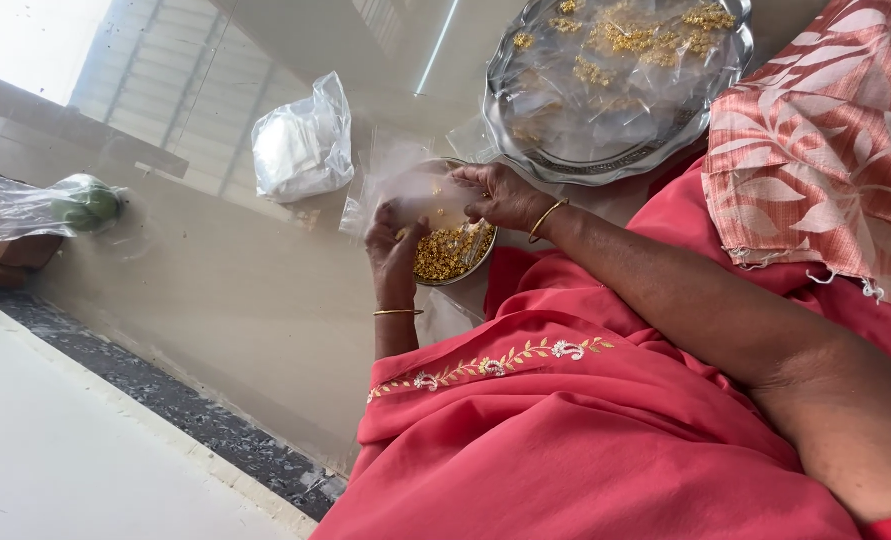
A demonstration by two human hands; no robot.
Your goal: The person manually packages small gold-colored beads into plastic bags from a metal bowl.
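both hands pinch a small clear plastic bag [420,195], right hand [500,195] at its mouth, left hand [395,250] beneath, over a steel bowl [452,255] full of gold beads. large tray [615,85] holds scattered beads; plenty unpacked.

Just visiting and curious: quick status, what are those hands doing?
Left hand and right hand both pinching a clear plastic pouch. Small steel bowl of gold pieces underneath. Nothing blocking.

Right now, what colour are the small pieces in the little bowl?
Gold, in the bowl under both hands; head view shows it.
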